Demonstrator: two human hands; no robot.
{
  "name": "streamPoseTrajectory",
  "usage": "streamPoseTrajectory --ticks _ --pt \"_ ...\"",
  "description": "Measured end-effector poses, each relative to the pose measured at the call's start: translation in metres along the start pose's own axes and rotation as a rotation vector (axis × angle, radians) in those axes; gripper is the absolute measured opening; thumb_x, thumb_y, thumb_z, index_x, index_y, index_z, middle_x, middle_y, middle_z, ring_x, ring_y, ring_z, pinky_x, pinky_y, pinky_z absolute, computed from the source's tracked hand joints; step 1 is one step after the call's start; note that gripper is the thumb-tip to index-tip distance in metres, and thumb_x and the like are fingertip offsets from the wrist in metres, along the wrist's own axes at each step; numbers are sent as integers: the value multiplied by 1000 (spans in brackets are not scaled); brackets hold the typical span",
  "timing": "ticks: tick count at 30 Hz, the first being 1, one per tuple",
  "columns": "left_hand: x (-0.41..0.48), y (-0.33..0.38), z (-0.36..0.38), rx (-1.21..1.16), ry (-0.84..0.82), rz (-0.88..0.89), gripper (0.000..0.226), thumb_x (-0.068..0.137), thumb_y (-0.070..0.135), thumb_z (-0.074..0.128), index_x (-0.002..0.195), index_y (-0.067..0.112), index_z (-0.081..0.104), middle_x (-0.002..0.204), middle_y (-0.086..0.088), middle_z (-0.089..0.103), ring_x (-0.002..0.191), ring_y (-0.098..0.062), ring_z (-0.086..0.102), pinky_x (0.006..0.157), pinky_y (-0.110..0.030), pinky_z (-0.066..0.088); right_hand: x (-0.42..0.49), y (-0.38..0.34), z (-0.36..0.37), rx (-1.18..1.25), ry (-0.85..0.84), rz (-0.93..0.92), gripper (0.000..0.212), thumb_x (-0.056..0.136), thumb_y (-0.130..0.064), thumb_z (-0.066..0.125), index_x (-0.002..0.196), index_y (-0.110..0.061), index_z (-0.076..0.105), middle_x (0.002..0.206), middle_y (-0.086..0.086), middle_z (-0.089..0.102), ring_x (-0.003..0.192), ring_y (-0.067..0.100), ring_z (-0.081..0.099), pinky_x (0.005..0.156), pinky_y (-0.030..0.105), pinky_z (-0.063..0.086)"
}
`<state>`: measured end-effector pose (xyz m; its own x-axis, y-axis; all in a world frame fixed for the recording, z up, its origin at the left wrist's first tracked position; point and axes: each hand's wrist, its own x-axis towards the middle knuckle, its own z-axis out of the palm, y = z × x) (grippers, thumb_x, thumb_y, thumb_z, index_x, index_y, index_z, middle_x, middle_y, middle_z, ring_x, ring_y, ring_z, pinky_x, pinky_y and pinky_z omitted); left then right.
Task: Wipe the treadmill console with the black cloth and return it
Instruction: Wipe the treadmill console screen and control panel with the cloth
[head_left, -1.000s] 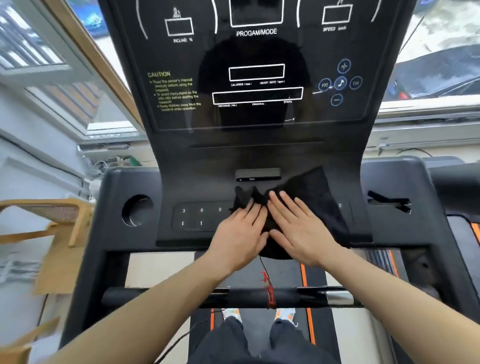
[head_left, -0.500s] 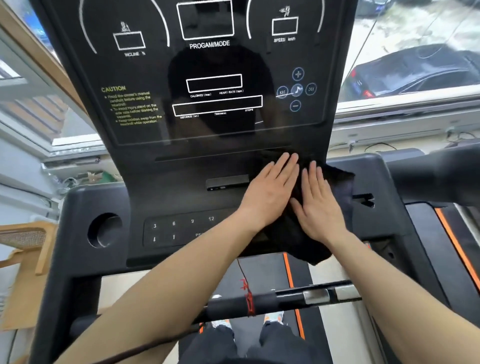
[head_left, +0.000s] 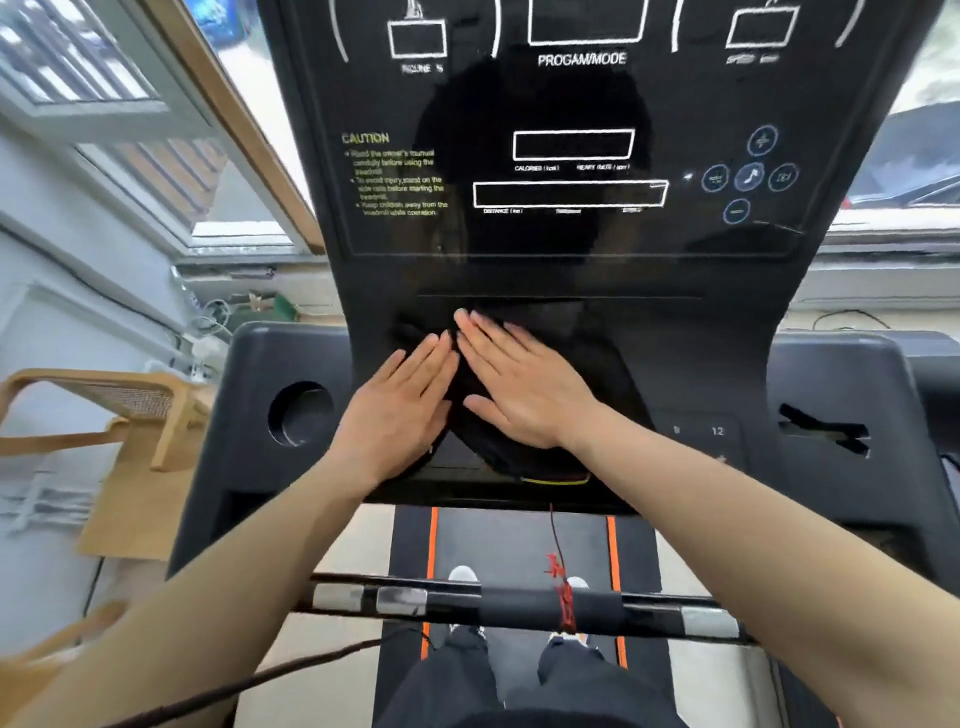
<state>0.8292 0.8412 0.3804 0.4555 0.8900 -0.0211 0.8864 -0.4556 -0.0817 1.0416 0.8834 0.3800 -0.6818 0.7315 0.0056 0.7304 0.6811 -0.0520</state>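
Note:
The black treadmill console (head_left: 571, 249) fills the upper middle of the head view, with a glossy display panel above and a sloped button deck below. A black cloth (head_left: 587, 374) lies spread on the left part of that deck. My left hand (head_left: 400, 410) and my right hand (head_left: 519, 384) press flat on the cloth side by side, fingers straight and pointing up toward the display. The cloth hides most of the number buttons; only the "12" key (head_left: 717, 431) shows at the right.
A round cup holder (head_left: 298, 413) sits left of the hands, a slot (head_left: 826, 431) at the right. The black handlebar (head_left: 519, 605) with a red safety cord (head_left: 563, 592) crosses below. A wooden chair (head_left: 104, 415) stands at left; windows lie behind.
Both hands slid the cloth from the console's right side across to its left side, after first moving it up and right from the centre.

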Motion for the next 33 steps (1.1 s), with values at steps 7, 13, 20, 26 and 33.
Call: streamPoseTrajectory --ticks 7,13,20,26,33 --pt "-72 -14 12 -78 -59 -294 59 100 26 33 146 -10 40 153 -29 38 143 -41 39 116 -50 37 50 -81 10 109 -110 -100 72 104 -51 25 160 -9 8 169 5 -4 155 14 -3 122 29 -4" --pt "-82 34 14 -124 -27 -140 58 98 24 34 145 -9 43 154 -28 38 143 -41 38 114 -49 40 -22 -76 18 162 -163 -32 75 101 -52 32 159 -8 12 168 8 3 155 17 4 122 29 0" --pt "12 116 5 -262 -50 113 61 105 36 26 155 1 28 164 -17 20 153 -30 17 123 -42 21 -121 34 8 111 -176 211 72 101 -56 25 161 -20 9 169 -4 -2 154 10 -2 123 35 15" --pt "68 202 -7 -258 -93 278 61 107 36 27 159 5 14 168 -11 7 156 -25 4 126 -40 11 -196 58 16 135 -113 660 74 98 -51 23 158 -9 17 167 7 6 154 19 7 123 42 17" --pt "15 155 7 -244 -10 388 57 100 30 38 147 -2 43 157 -21 38 146 -33 37 117 -45 36 -172 -34 33 212 12 813 69 98 -42 30 155 -2 29 164 18 20 151 31 23 119 45 19"
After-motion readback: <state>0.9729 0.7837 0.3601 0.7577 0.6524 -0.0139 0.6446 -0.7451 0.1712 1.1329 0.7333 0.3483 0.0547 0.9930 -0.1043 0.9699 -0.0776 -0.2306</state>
